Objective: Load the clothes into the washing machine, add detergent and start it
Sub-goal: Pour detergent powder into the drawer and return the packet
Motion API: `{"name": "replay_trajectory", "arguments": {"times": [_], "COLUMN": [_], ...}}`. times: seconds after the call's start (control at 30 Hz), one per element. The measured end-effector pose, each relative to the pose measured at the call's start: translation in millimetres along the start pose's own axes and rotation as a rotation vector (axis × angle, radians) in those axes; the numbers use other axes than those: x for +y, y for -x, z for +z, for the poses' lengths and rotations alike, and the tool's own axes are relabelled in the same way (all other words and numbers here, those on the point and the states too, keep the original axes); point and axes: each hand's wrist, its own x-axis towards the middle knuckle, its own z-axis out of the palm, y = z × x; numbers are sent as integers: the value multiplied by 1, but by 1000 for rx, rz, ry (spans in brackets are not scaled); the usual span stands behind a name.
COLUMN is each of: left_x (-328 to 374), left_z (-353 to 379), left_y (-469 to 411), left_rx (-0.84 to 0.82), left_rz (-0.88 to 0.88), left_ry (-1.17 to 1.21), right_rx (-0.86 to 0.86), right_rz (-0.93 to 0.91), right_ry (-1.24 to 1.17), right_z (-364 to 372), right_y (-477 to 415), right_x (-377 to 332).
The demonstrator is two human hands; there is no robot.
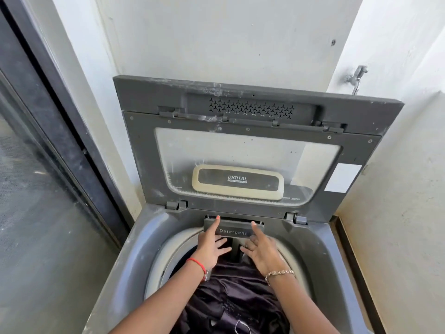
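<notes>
A grey top-loading washing machine (134,256) stands below me with its lid (240,208) raised upright against the wall. Dark clothes (231,297) fill the drum. At the back rim sits the drawer marked "Detergent" (234,228). My left hand (212,244) rests its index finger on the drawer's left end, the other fingers spread apart below it. Over at the drawer's right end, my right hand (261,249) does the same with its index finger. Neither hand holds anything.
A dark-framed sliding door (48,165) runs along the left. White walls close in behind and to the right, with a metal tap (356,77) on the right wall. A narrow strip of floor (351,256) lies right of the machine.
</notes>
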Motion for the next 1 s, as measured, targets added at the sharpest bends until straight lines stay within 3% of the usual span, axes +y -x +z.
{"name": "replay_trajectory", "arguments": {"times": [0.43,1.0], "left_x": [6,-22], "left_z": [5,-14], "left_y": [-26,3], "left_rx": [203,232], "left_rz": [47,58], "left_ry": [120,9], "right_rx": [166,226], "right_rz": [112,96], "right_ry": [-173,-151], "right_z": [6,-14], "right_y": [-38,-9], "right_x": [8,33]}}
